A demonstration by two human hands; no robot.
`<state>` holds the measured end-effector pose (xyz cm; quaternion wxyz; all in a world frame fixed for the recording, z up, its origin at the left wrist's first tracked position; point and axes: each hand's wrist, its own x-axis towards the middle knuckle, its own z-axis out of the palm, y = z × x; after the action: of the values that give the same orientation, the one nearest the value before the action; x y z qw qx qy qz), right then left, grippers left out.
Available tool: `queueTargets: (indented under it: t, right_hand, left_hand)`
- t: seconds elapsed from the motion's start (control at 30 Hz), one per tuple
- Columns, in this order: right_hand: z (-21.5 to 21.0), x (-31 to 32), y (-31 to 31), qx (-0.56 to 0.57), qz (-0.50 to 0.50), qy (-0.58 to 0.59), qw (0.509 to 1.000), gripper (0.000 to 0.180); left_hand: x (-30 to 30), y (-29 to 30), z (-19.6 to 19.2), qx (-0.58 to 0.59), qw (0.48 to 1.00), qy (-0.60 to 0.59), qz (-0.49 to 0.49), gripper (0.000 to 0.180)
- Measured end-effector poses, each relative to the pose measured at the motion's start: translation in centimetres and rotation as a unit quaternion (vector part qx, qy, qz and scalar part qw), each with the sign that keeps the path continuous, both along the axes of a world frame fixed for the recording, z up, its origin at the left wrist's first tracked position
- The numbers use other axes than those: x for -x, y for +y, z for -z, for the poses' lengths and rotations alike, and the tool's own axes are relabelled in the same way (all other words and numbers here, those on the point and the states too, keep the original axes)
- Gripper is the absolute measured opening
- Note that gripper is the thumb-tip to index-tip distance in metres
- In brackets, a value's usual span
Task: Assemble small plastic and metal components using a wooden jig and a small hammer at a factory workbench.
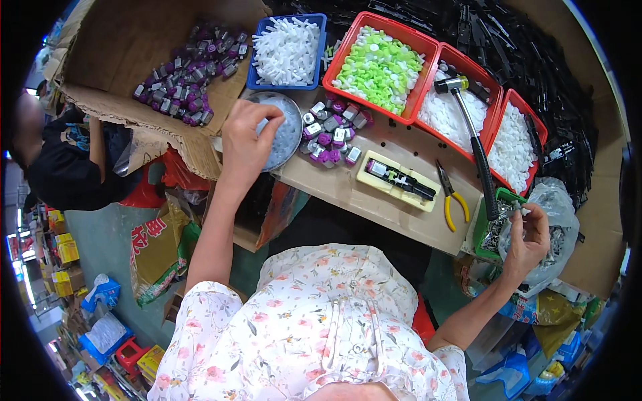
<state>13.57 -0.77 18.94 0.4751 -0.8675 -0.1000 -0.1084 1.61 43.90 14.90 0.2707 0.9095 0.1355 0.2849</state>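
My left hand (246,137) hovers over a round metal bowl (299,137) of small translucent pieces, thumb and fingertips pinched together. Whatever may be in that pinch is hidden. At the right, my right hand (528,237) is beside a green box (483,224) of small metal parts. Its thumb and fingers are closed at the tips, and a small greyish bit shows there, too small to name. Between the hands, a cream block (422,200) holds a black assembly (399,179) with a purple-and-clear end. Yellow-handled pliers (455,204) lie right of the block.
Loose purple-and-clear pieces (334,130) are heaped beside the bowl, and more fill a cardboard box (100,73). Behind stand a blue tray (254,70) and red trays (334,60) of small plastic parts. A hammer (476,144) leans across the trays. A person (73,160) is at left.
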Motion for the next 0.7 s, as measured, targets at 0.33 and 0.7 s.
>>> queueTargets:
  t: [0.33,0.7]
  right_hand:
    - [-0.9,2.4,7.7,-0.17,-0.114,0.048,0.978,0.022]
    - [1.8,4.5,14.1,-0.328,-0.224,0.067,0.915,0.025]
  left_hand:
    - [0.3,-1.6,-1.8,0.175,0.985,-0.011,-0.004,0.007]
    - [-1.3,-10.4,-1.3,0.677,0.718,-0.061,0.152,0.011]
